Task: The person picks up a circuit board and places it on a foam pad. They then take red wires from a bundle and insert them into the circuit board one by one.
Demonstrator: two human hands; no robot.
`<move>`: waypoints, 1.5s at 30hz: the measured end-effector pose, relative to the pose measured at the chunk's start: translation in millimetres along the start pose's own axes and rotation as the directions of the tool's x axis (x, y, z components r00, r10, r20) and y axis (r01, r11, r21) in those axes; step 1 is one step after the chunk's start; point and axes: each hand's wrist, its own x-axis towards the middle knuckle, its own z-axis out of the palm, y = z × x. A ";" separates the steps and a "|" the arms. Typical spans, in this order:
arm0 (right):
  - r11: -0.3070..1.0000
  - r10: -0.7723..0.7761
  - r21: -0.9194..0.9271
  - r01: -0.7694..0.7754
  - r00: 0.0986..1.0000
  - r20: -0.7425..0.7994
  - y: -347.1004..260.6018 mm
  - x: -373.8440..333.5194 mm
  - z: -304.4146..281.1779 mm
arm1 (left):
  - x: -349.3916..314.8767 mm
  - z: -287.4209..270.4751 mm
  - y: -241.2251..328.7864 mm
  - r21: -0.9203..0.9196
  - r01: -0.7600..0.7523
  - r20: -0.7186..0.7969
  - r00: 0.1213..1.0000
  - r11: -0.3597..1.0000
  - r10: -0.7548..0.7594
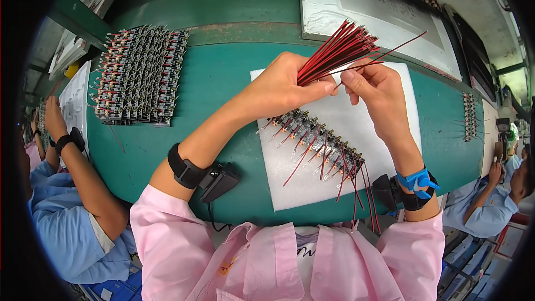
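Note:
A thick bundle of red and black wires is gripped in my left hand, its tips fanning up and to the right. My right hand pinches a wire beside the bundle, between thumb and forefinger. Below both hands, a strip of small circuit boards lies slantwise on a white foam sheet. Red and black wires hang off the strip's near side, longest at its right end.
Stacked circuit board strips stand on the green table at the left. Another strip lies at the far right. A silver-white panel sits at the back. Co-workers in blue work on both sides. A black cable hangs from my left wrist device.

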 end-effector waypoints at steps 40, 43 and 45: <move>0.976 -0.039 -0.213 0.044 0.999 0.027 15.6 -8.2 19.1 | 1.0 -8.1 -6.2 0.377 -0.040 0.043 0.999 0.925 0.026; 0.981 -0.035 -0.191 0.033 0.999 -0.008 19.7 -7.5 19.1 | 1.6 -8.2 -6.2 0.350 0.038 0.014 0.999 0.936 -0.045; 0.983 -0.031 -0.179 0.026 0.999 -0.024 21.3 -6.6 18.9 | 2.1 -11.1 -8.5 0.343 0.044 0.020 0.998 0.938 -0.054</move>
